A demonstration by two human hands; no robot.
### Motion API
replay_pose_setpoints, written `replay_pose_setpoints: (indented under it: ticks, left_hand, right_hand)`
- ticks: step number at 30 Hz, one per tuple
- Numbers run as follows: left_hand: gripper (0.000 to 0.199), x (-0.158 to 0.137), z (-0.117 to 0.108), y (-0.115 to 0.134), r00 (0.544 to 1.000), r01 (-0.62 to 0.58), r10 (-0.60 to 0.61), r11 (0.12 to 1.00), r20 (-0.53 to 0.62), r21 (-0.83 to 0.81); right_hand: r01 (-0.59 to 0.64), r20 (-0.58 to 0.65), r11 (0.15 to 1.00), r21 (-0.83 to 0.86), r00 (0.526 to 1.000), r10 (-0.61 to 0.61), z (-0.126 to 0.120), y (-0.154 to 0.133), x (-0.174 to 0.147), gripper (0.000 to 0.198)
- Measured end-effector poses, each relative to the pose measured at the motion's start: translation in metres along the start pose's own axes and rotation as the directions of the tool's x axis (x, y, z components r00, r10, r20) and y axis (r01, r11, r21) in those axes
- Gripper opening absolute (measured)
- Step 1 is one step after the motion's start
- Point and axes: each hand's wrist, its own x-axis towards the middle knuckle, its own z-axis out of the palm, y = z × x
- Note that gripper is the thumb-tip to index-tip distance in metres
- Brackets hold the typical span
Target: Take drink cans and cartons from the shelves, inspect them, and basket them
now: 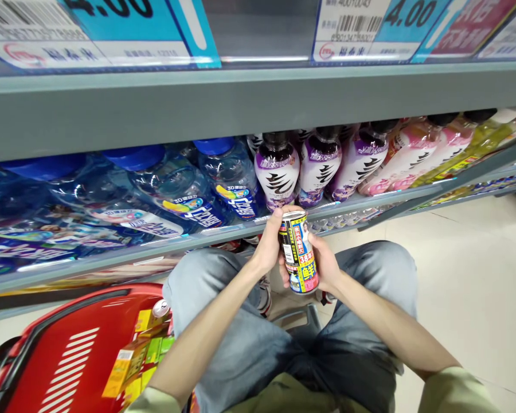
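A drink can [300, 255] with a black, yellow, blue and red printed label is held between my two hands, tilted slightly. My left hand [270, 244] wraps its left side, the thumb near the top rim. On the other side, my right hand [324, 261] grips the can, with fingertips showing past its left edge. Just beyond the can, purple-labelled bottles [277, 175] stand on the shelf. Blue-capped bottles [230, 183] are to their left.
A red shopping basket [69, 344] at lower left holds yellow and green boxes [126, 364] and a can [160, 308]. Pink bottles [417, 149] line the shelf at right. Price tags [365, 28] hang on the shelf edge [249, 97] above. My knees are close below the shelf.
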Motion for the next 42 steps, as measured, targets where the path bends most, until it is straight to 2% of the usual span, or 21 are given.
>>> replay_pose_setpoints:
  ticks: [9, 19, 24, 28, 32, 38, 42]
  left_hand:
    - [0.070, 0.002, -0.005, -0.005, 0.998, -0.041, 0.040, 0.999, 0.046, 0.017]
    - [0.062, 0.002, -0.004, -0.002, 0.988, -0.100, 0.100, 0.995, 0.118, -0.006]
    - [0.058, 0.001, -0.006, -0.004, 0.990, -0.089, 0.082, 0.994, 0.115, 0.059]
    - [0.059, 0.001, -0.007, -0.004, 0.991, -0.063, 0.059, 0.998, 0.121, 0.030]
    - [0.059, 0.000, -0.005, -0.004, 0.995, 0.011, -0.012, 1.000, 0.095, 0.005]
    - [0.061, -0.001, -0.002, -0.001, 0.999, 0.042, -0.042, 0.999, 0.014, 0.015]
    - [0.061, 0.000, -0.002, -0.003, 1.000, -0.016, 0.017, 0.998, -0.018, 0.055]
  right_hand:
    - [-0.022, -0.041, 1.000, -0.014, 0.999, 0.021, 0.001, 0.001, 0.000, 0.054]
    - [0.064, -0.123, 0.993, -0.100, 0.989, -0.076, 0.006, 0.002, 0.001, 0.050]
    - [0.075, -0.156, 0.991, -0.109, 0.984, -0.091, 0.007, 0.004, -0.001, 0.049]
    - [0.061, -0.156, 0.993, -0.098, 0.985, -0.076, 0.006, 0.004, -0.002, 0.048]
    - [0.046, -0.147, 0.994, -0.097, 0.987, -0.060, 0.007, 0.003, -0.001, 0.044]
    - [0.043, -0.145, 0.999, -0.014, 0.989, -0.044, 0.014, -0.003, 0.000, 0.049]
    - [0.038, -0.147, 0.999, 0.024, 0.989, -0.034, 0.015, -0.005, 0.000, 0.045]
